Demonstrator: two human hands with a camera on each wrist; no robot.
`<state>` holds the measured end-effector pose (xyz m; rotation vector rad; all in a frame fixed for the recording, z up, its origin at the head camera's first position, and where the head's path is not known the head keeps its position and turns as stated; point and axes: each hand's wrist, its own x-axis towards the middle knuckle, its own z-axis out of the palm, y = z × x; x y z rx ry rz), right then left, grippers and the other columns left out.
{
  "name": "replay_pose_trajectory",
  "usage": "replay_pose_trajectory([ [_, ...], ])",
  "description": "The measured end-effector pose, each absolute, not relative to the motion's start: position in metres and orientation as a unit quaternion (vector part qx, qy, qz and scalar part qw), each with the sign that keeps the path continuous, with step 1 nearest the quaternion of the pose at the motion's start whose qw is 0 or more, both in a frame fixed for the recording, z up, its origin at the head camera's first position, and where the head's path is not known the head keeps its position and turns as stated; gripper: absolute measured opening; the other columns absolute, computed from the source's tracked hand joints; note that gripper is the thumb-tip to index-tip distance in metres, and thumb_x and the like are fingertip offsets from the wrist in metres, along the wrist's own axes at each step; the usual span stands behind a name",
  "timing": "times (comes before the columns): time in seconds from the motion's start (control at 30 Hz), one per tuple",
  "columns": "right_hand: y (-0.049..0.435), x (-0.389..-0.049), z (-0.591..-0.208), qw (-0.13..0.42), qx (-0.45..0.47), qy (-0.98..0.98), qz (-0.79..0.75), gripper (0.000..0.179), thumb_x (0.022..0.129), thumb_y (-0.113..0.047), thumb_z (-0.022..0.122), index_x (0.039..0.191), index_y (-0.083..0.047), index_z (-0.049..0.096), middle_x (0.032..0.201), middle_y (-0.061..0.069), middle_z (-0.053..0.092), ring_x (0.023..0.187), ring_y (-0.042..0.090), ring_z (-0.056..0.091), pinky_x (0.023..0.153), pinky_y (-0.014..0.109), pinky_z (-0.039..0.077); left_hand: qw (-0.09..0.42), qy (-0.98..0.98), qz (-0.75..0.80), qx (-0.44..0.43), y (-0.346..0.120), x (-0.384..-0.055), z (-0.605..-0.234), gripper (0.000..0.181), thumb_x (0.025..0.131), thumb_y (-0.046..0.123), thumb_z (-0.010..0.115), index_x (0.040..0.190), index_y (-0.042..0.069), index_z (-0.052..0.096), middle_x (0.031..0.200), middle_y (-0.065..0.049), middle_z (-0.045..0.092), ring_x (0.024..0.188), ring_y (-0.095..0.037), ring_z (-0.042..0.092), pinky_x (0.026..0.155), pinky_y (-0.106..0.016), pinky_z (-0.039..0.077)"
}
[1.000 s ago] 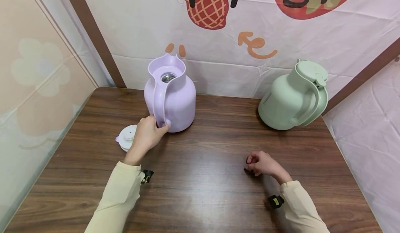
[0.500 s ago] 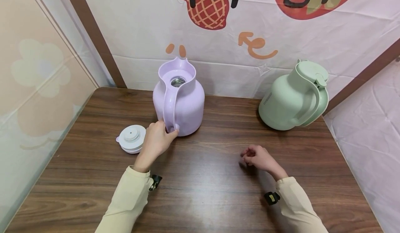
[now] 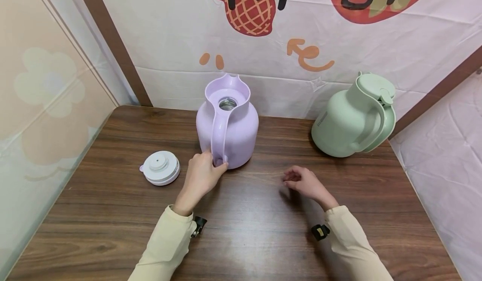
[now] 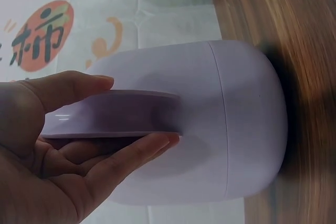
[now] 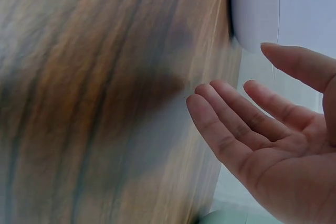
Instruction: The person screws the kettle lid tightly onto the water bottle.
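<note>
A lilac thermos jug (image 3: pixel 241 130) stands upright near the back of the table, its lid off and a round metal mouth showing inside the collar. My left hand (image 3: pixel 203 178) grips the lower part of its handle, thumb on one side and fingers round the other, as the left wrist view (image 4: pixel 68 145) also shows. Over the table to the right of the jug, my right hand (image 3: pixel 306 182) holds nothing. Its fingers (image 5: pixel 226 135) are relaxed and loosely bent, with the thumb apart.
The white lid (image 3: pixel 161 168) lies on the table left of my left hand. A green thermos jug (image 3: pixel 344 122) with its lid on stands at the back right. Behind the wooden table (image 3: pixel 113 230) hangs a printed cloth (image 3: pixel 169 34).
My left hand has moved the lilac jug to the right and slightly nearer, uncovering all of the white lid. The right hand has shifted left and a little farther back.
</note>
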<state>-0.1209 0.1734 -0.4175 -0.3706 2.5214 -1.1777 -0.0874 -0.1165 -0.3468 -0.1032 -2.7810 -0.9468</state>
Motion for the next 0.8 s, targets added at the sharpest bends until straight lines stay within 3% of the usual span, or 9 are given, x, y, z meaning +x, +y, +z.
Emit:
replay_pose_trajectory([
  [0.47,0.155,-0.136,-0.413,0.152,-0.113,0.876,-0.443,0.040,0.082,-0.010,0.065,0.118,0.004,0.053,0.110,0.018,0.060,0.101,0.030,0.057,0.082,0.041,0.046,0.113,-0.934,-0.332,-0.068,-0.089,-0.077,-0.350,0.019,0.074,0.014,0.069,0.071,0.000,0.055,0.054,-0.006,0.050,0.050,-0.027,0.052,0.047,-0.039,0.040],
  [0.8,0.153,-0.143,-0.410,0.143,-0.098,0.871,-0.460,0.050,0.081,-0.010,0.066,0.125,0.005,0.047,0.118,0.023,0.055,0.107,0.034,0.053,0.086,0.044,0.044,0.136,-0.932,-0.322,-0.092,-0.074,-0.071,-0.352,0.023,0.072,0.015,0.072,0.073,-0.002,0.056,0.055,-0.011,0.054,0.053,-0.034,0.057,0.050,-0.043,0.043],
])
